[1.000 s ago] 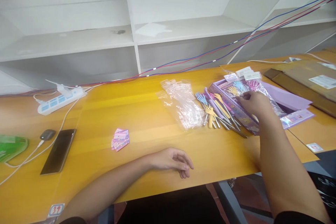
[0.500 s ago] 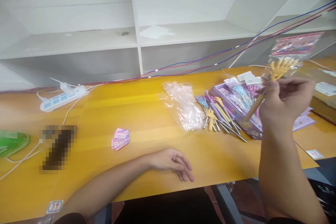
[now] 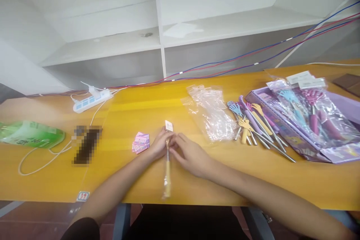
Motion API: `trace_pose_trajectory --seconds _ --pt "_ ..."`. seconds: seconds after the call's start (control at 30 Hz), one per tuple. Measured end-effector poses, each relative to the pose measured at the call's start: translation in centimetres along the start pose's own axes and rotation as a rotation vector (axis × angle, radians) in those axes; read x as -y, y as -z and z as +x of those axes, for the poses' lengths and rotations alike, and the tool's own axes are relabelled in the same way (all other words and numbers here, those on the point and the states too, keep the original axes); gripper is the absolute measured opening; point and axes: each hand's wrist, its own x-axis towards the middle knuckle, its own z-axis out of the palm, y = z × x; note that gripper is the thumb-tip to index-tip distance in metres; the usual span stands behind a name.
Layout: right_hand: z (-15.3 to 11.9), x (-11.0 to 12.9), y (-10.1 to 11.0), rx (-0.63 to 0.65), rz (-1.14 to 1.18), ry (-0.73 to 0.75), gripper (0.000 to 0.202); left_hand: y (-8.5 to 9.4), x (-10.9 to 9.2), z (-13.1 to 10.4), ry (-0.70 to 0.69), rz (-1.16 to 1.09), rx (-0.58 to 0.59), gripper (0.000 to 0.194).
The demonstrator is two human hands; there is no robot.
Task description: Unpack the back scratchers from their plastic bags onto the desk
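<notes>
A bagged back scratcher with a yellow handle (image 3: pixel 167 180) lies upright in view near the table's front edge, its head between my hands. My left hand (image 3: pixel 160 142) grips the top of its bag from the left, below a small white card. From the right, my right hand (image 3: pixel 191 153) pinches the bag at the scratcher's head. Small pink and purple cards (image 3: pixel 141 143) lie just left of my left hand. Clear plastic bags (image 3: pixel 212 114) are spread to the right, beside a pile of colourful hand-shaped scratchers (image 3: pixel 255 123).
On the right, a purple box (image 3: pixel 298 140) holds several bagged scratchers. A white power strip (image 3: pixel 92 100) with cables, a blurred dark object (image 3: pixel 87 146) and a green package (image 3: pixel 33 134) are at the left. White shelving (image 3: pixel 239 26) stands behind the table.
My right hand has come from the far right to the middle with the bagged yellow scratcher. My left hand has moved up and left and now grips the bag. The view has shifted right.
</notes>
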Motion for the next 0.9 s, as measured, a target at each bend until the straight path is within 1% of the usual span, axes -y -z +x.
trace_pose_trajectory --seconds 0.03,0.07,0.13,0.2,0.27,0.37,0.5,0.6,0.7,0.83,0.9 --pt "0.6 -0.7 0.2 -0.046 0.025 0.016 0.007 0.4 -0.2 0.1 0.045 -0.007 0.043 0.046" --pt "1.1 -1.5 0.4 -0.107 0.034 0.028 0.006 0.7 -0.4 0.1 0.099 0.000 0.111 0.041" --pt "1.9 -3.4 0.6 -0.185 0.028 0.051 0.009 1.2 -0.8 0.1 0.196 0.041 0.258 0.033" --pt "2.2 -4.9 0.6 -0.175 0.045 0.087 0.013 1.6 -1.0 0.1 0.254 0.099 0.373 0.028" --pt "2.0 -5.8 0.4 -0.144 0.077 0.136 0.015 1.7 -1.0 0.1 0.278 0.153 0.442 0.027" --pt "1.5 -5.8 0.0 -0.187 0.077 0.183 0.016 1.6 -0.9 -0.2 0.276 0.220 0.470 0.020" --pt "1.3 -5.1 -0.1 -0.243 0.033 0.179 0.009 1.3 -0.9 -0.7 0.271 0.345 0.485 0.013" --pt "1.3 -4.8 0.2 -0.210 0.045 0.159 0.008 1.2 -0.8 -0.9 0.269 0.361 0.466 0.011" --pt "1.2 -4.8 0.4 -0.180 0.076 0.168 0.017 1.3 -0.7 -0.9 0.267 0.328 0.450 0.008" --pt "1.2 -4.9 0.4 -0.206 0.090 0.158 0.008 1.3 -0.8 -0.9 0.242 0.378 0.486 0.009" --pt "1.3 -4.9 0.4 -0.199 0.109 0.150 0.006 1.3 -0.8 -1.0 0.233 0.407 0.489 0.010"
